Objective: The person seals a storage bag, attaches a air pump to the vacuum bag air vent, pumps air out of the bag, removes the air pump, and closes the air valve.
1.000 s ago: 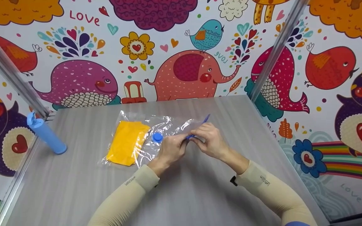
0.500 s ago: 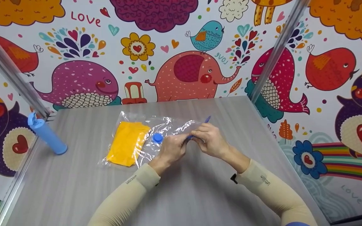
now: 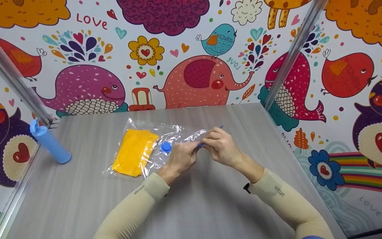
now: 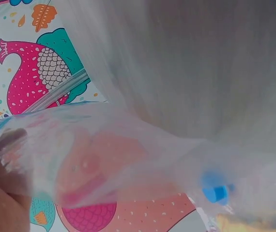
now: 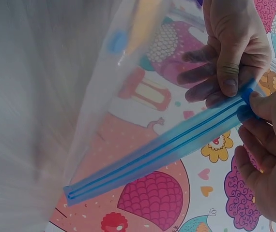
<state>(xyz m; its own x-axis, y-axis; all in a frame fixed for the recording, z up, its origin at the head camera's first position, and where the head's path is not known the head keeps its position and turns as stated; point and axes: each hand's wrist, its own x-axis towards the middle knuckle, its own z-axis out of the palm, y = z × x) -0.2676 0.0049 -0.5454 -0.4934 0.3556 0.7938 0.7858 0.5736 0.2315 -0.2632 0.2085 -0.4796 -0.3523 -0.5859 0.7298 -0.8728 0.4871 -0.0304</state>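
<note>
A clear plastic vacuum storage bag (image 3: 177,131) lies on the table with a folded yellow cloth (image 3: 134,152) inside it. On the bag is a round blue valve cap (image 3: 166,146). My left hand (image 3: 182,157) pinches one end of the bag's blue-edged mouth, which is lifted. Close beside it, my right hand (image 3: 222,146) pinches a blue zip slider (image 5: 246,102) on that edge. Double blue zip lines (image 5: 157,144) stretch away from the slider in the right wrist view. From the left wrist, the translucent film hides part of a hand (image 4: 5,193).
A light blue bottle (image 3: 50,141) with a flip-up lid stands at the left of the grey table (image 3: 197,212). Cartoon-printed wall panels (image 3: 177,36) with metal posts (image 3: 292,56) enclose the table's back and sides.
Less of the blue strip's far end shows beyond the right hand, whose fingers have shifted slightly. Both hands keep their hold at the bag's mouth. The yellow cloth stays in place.
</note>
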